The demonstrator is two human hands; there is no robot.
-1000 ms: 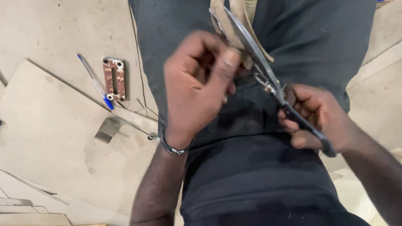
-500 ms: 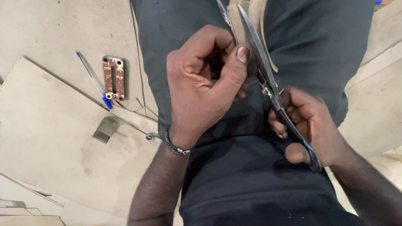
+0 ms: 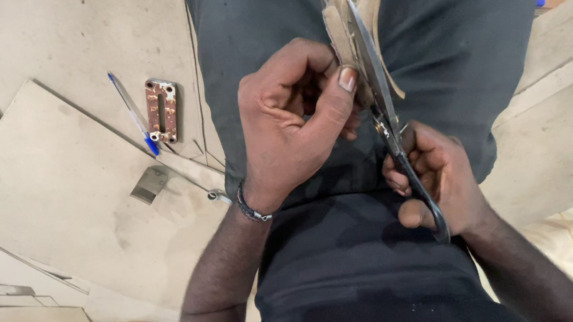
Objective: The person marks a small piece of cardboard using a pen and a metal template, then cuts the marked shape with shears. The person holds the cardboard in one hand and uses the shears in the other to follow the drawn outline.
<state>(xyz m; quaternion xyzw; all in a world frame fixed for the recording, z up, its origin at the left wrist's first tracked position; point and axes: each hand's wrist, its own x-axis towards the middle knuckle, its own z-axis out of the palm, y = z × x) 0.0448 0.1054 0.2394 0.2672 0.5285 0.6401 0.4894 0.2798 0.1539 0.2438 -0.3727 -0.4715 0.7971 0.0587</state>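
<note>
Tan leather, a curved shoe-shaped piece (image 3: 362,4), sits over my lap, pinched in my left hand (image 3: 289,121) with the thumb pressed flat near its edge; my right hand (image 3: 437,180) is closed round the handles of the long scissors (image 3: 383,101), whose blades stand partly parted along that edge.

What worries me: my left thumb lies just beside the blade (almost touching it), so a closing stroke could nick it if the piece slips; the leather is held in the air with nothing under it, so it may twist and the cut wander; the points aim out over my trousers (image 3: 459,50), and a slip could snag the cloth.

Hard to tell: the far tip of the piece runs off the top of the view; my left fingers hide its underside; whether the blades already bite the leather, I cannot say. On the cardboard sheets (image 3: 78,204) lie a blue pen (image 3: 131,113) and a small brown slotted plate (image 3: 162,110).
</note>
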